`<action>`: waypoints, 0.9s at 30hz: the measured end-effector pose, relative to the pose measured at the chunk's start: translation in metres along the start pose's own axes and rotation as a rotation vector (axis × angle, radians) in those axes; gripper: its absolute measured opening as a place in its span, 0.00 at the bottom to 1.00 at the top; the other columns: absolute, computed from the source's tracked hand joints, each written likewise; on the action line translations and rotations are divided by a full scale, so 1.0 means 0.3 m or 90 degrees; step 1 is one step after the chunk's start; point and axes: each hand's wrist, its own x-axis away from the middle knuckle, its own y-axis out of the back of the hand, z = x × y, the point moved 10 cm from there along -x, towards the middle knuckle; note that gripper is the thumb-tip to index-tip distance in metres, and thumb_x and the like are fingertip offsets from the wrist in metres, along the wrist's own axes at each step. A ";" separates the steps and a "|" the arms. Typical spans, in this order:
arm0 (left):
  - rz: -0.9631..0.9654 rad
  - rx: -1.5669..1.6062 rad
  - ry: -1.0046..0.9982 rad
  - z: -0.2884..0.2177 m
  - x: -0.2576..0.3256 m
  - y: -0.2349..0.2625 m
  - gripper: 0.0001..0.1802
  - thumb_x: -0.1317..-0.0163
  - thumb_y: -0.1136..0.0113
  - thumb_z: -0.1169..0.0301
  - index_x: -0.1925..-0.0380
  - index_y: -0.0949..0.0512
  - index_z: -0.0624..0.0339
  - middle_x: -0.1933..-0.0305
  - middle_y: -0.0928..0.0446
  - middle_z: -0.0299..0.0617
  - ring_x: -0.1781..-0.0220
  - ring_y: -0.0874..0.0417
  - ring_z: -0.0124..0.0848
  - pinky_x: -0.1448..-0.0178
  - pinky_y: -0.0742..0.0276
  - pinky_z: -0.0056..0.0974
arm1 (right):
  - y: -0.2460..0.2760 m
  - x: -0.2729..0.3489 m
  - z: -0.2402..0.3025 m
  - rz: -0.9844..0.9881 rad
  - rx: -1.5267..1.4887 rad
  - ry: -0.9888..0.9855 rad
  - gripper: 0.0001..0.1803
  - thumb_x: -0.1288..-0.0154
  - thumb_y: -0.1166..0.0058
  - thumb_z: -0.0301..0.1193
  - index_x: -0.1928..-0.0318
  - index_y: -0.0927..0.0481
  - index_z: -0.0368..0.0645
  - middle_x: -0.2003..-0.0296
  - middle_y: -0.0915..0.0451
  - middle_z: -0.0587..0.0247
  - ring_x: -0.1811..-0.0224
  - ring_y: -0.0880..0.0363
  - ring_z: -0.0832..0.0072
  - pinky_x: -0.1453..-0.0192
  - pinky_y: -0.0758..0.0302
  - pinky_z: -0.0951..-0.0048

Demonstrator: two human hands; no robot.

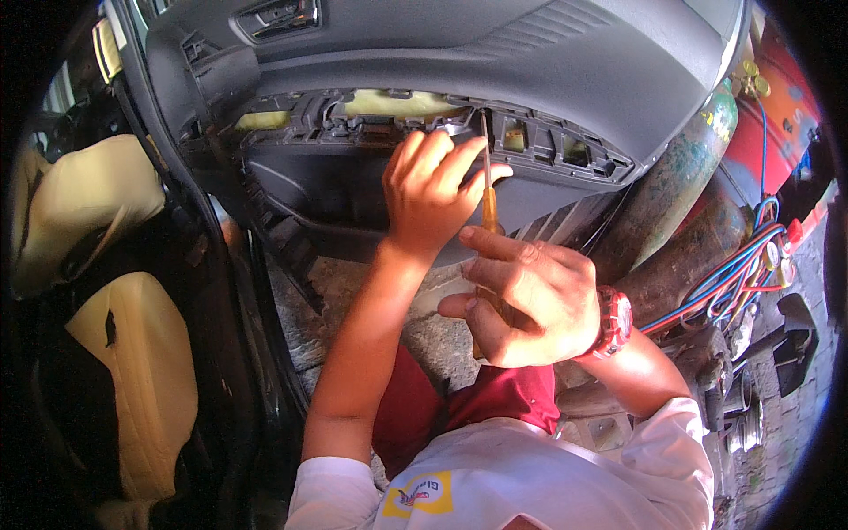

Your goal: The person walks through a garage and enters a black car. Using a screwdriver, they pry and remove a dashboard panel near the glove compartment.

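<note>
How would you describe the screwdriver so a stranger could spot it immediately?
Start at the open car door's dark inner panel. Below its stripped armrest recess, the right hand grips a screwdriver. It is the only amber-handled tool, its thin metal shaft steadied by the left hand.

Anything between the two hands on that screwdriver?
Head view: only the screwdriver itself. The left hand steadies its metal shaft near the door panel; the right hand wraps the amber handle below. A short stretch of handle shows between them.

A door panel [565,79] stands ahead, its handle [278,16] at upper left; the left hand [430,190] is on its open recess beside a screwdriver [488,199], the right hand [530,300] below; car seats [132,371] left, gas cylinders [680,177] and hoses [738,274] right
</note>
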 end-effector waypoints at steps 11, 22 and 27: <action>0.003 -0.066 -0.005 0.003 0.042 -0.009 0.14 0.46 0.25 0.70 0.58 0.12 0.52 0.77 0.33 0.36 0.74 0.30 0.37 0.69 0.31 0.41 | 0.001 -0.139 0.105 0.185 -0.053 -0.006 0.16 0.49 0.40 0.34 0.57 0.18 0.51 0.49 0.19 0.61 0.44 0.16 0.58 0.58 0.14 0.73; 0.014 -0.037 0.037 -0.004 0.025 -0.017 0.11 0.42 0.28 0.68 0.59 0.13 0.53 0.75 0.31 0.36 0.72 0.28 0.38 0.67 0.30 0.42 | 0.031 -0.176 0.102 0.194 -0.084 0.016 0.14 0.55 0.39 0.31 0.63 0.20 0.49 0.56 0.22 0.64 0.49 0.20 0.62 0.55 0.14 0.73; 0.015 -0.021 0.039 -0.005 0.013 -0.032 0.11 0.42 0.28 0.68 0.58 0.12 0.54 0.75 0.31 0.37 0.72 0.28 0.38 0.67 0.29 0.42 | 0.032 -0.192 0.087 0.206 -0.062 0.001 0.13 0.52 0.40 0.32 0.62 0.19 0.48 0.51 0.23 0.63 0.42 0.21 0.58 0.54 0.14 0.72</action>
